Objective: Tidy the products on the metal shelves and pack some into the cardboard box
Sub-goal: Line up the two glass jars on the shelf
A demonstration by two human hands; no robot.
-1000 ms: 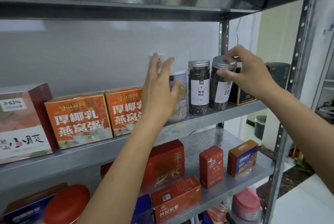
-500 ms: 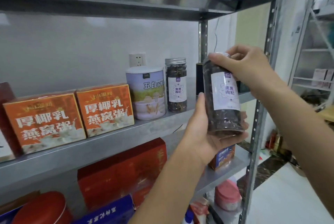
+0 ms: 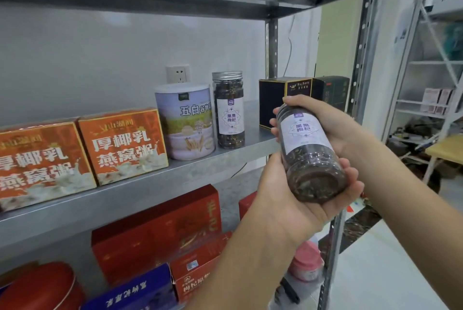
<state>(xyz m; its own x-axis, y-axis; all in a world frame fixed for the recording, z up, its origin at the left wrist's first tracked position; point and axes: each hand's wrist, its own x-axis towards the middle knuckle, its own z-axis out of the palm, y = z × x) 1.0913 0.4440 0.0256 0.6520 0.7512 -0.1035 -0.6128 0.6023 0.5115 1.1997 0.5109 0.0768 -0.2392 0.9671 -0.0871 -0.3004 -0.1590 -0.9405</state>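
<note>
1. I see the jar (image 3: 304,144) tilted, base toward me, in front of the shelf (image 3: 175,174).
2. My left hand (image 3: 283,204) cups its base, fingers curled round it.
3. My right hand (image 3: 333,121) grips its top.

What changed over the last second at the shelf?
The right hand lifted the black-goji jar off the middle shelf by its lid end and brought it toward the camera, tilted base-first. The left hand left the cereal canister and now cups the jar's base. Unmoved: the second goji jar, the canister and the two orange boxes.
</note>
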